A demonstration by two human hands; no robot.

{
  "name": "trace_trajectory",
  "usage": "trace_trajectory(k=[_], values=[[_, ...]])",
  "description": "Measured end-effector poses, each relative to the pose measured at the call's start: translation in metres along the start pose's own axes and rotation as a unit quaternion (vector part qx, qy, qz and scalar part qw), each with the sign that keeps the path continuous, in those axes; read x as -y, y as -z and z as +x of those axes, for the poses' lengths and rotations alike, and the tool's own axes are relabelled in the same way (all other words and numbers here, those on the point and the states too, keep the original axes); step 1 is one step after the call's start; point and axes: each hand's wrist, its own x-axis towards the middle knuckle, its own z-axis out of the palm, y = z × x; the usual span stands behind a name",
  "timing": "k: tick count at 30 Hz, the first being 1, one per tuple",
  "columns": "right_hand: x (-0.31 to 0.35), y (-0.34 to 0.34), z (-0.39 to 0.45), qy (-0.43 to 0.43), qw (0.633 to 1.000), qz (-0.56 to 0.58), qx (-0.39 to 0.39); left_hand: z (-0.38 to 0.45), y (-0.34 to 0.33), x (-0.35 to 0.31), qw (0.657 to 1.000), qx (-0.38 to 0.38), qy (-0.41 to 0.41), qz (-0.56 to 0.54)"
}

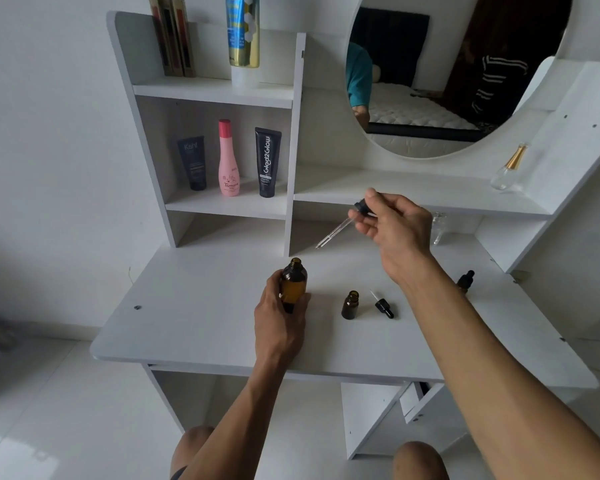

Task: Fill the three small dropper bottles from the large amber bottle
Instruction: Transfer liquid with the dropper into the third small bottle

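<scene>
The large amber bottle [293, 282] stands uncapped on the white desk [201, 327], and my left hand [279, 315] grips its body. My right hand [390, 225] pinches the black bulb of a long glass dropper [336, 232], held in the air above the desk with its tip pointing down-left toward the amber bottle. A small amber bottle [350, 304] stands open to the right. Its small dropper cap [383, 305] lies on the desk beside it. Another small dropper bottle [465, 280] with its cap on stands partly hidden behind my right forearm.
Shelves at the back hold tubes and a pink bottle [228, 159]. A round mirror [458, 74] hangs above a ledge with a clear perfume bottle [508, 168]. A clear glass item [438, 226] stands behind my right hand. An open drawer [420, 400] sits under the desk.
</scene>
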Motion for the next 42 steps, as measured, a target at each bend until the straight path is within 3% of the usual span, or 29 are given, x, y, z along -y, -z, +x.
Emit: trace_trajectory(k=[12, 42], values=[[-0.024, 0.072, 0.004, -0.045, 0.995, -0.014, -0.084, 0.000, -0.001, -0.002, 1.000, -0.006, -0.007, 0.009], [-0.042, 0.079, -0.001, -0.062, 0.994, -0.047, -0.074, -0.001, -0.001, -0.002, 1.000, -0.011, -0.009, 0.006]])
